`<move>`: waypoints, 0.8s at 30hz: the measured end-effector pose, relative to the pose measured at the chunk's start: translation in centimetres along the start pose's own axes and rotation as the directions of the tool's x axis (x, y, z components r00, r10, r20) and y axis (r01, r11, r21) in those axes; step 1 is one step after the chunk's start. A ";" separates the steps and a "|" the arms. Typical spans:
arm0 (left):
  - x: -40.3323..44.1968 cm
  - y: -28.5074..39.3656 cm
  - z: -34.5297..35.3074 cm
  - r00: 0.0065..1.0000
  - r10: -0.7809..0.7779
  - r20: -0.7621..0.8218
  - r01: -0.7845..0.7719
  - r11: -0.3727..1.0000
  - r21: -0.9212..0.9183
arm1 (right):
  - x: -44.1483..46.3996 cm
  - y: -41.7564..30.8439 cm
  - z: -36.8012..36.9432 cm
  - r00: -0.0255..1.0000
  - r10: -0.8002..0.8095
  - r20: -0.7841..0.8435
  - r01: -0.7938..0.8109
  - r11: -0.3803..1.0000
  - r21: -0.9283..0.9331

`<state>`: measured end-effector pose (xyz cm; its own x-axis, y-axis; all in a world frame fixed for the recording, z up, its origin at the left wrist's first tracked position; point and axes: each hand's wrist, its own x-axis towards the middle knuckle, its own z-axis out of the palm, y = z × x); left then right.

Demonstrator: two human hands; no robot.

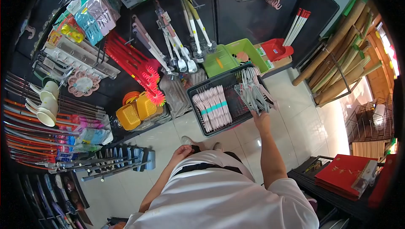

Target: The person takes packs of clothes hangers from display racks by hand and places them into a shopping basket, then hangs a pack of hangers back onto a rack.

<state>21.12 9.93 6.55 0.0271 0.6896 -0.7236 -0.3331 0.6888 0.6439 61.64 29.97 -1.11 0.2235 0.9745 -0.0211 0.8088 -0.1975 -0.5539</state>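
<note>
My right hand (262, 122) reaches out over the near right side of a black plastic basket (205, 130). Its fingers are closed on a bunch of grey and pink clothes hangers (255, 96). The hangers lie over the basket's right half, overlapping its rim. In the left half sits a neat stack of pale pink hangers (213, 111) with a turquoise band across it. My left hand (182, 151) is beside my waist, away from the basket, its fingers curled near something dark. What it holds, if anything, I cannot make out.
Behind the basket stand green bins (247, 51) and a red dustpan (275, 50). Brushes and red dusters (137, 70) hang on the left wall. Yellow baskets (128, 117) and blue-headed mops (141, 159) are at left. Red folders (344, 174) lie at lower right; poles (337, 60) lean at right.
</note>
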 end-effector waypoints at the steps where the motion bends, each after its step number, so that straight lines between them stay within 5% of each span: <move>1: 0.0 -0.1 -0.1 1.000 0.005 -0.002 -0.005 1.000 0.011 | -0.1 -0.3 -0.3 1.000 -0.001 0.000 0.001 1.000 -0.001; 16: 0.1 -0.8 -0.6 0.998 0.054 0.044 -0.055 0.998 0.016 | 2.1 0.8 -0.4 0.997 -0.037 -0.075 0.029 0.994 -0.108; 24: 0.5 -1.4 -1.0 0.997 0.054 0.053 -0.055 0.998 0.016 | 1.0 -1.5 -3.9 0.995 0.099 0.032 -0.098 0.994 -0.038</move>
<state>20.71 9.07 5.00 0.0588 0.7367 -0.6737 -0.3193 0.6533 0.6865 62.78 30.78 2.91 0.2854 0.9529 -0.1026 0.8030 -0.2962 -0.5172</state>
